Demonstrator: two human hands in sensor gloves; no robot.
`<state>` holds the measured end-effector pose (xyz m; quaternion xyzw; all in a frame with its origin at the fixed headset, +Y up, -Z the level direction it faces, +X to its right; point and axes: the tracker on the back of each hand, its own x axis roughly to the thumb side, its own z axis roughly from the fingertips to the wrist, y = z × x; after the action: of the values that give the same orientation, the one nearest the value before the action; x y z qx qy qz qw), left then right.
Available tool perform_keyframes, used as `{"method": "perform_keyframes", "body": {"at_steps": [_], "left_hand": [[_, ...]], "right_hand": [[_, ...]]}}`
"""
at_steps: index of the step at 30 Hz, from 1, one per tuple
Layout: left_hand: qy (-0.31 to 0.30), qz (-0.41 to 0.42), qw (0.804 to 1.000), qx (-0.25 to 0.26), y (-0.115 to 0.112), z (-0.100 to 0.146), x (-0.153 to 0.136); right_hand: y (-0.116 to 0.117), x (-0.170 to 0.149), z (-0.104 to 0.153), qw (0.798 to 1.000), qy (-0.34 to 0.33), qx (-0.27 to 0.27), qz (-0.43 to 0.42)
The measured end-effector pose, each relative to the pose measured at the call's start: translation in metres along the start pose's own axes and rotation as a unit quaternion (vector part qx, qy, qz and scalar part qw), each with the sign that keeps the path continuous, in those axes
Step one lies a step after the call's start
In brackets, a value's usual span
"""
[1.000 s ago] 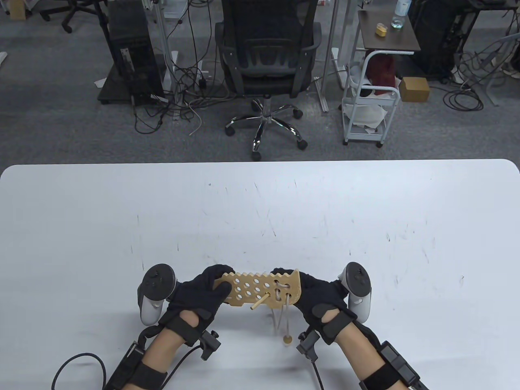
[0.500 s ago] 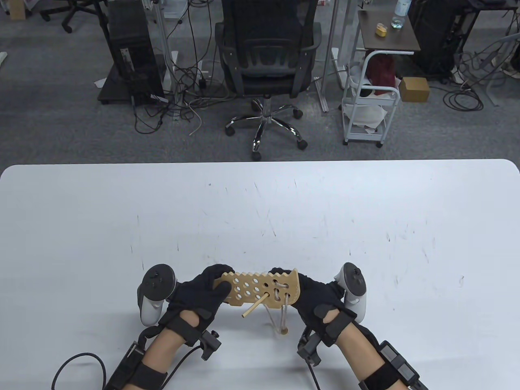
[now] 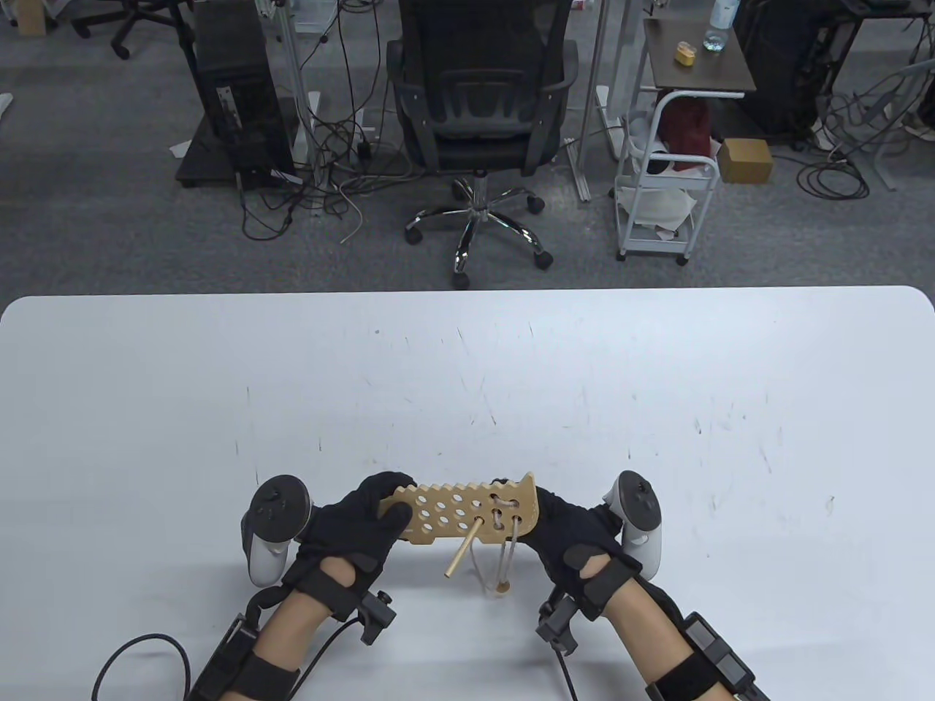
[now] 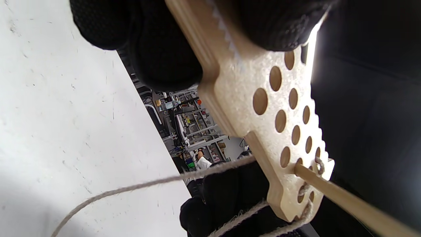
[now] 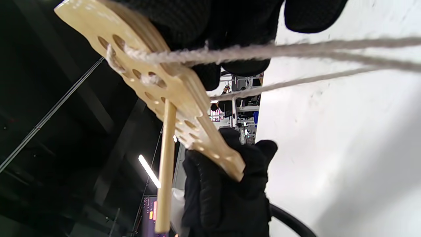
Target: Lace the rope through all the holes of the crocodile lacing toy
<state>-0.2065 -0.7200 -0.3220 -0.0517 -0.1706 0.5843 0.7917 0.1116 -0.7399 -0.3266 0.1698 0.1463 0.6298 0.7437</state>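
Note:
I hold a wooden crocodile lacing board [image 3: 456, 511] just above the table near its front edge. My left hand [image 3: 387, 507] grips its left end, thumb on the face. My right hand [image 3: 546, 520] holds the right end, fingers hidden behind it. A wooden needle [image 3: 464, 549] sticks out of a hole toward me. Grey rope [image 3: 511, 548] laces the rightmost holes and hangs down to a small bead [image 3: 500, 586]. In the left wrist view the board [image 4: 283, 98], needle [image 4: 345, 197] and rope [image 4: 131, 187] show. The right wrist view has the board [image 5: 177, 89], needle [image 5: 166, 164] and rope [image 5: 263, 51].
The white table [image 3: 467, 380] stretches away beyond the hands. Past its far edge stand an office chair [image 3: 478, 109], a white cart [image 3: 661, 197] and a computer tower [image 3: 234, 95] on the floor.
The needle has come further out of its hole toward me and now points more downward. The board shifted slightly left and away. The hanging bead rose and moved left.

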Motion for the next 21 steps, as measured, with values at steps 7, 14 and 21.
{"method": "perform_keyframes", "body": {"at_steps": [7,14,21], "left_hand": [[0.003,-0.004,1.0,0.009,0.002,0.001,0.0],[0.002,-0.01,0.999,0.038,0.008,0.003,0.002],[0.004,-0.039,0.997,0.065,0.011,0.005,0.003]], "right_hand": [[-0.012,-0.002,0.001,0.999,0.011,-0.036,0.001],[-0.021,0.001,0.003,0.997,0.018,-0.068,0.03],[-0.028,0.01,0.007,0.987,-0.01,-0.114,0.113]]}}
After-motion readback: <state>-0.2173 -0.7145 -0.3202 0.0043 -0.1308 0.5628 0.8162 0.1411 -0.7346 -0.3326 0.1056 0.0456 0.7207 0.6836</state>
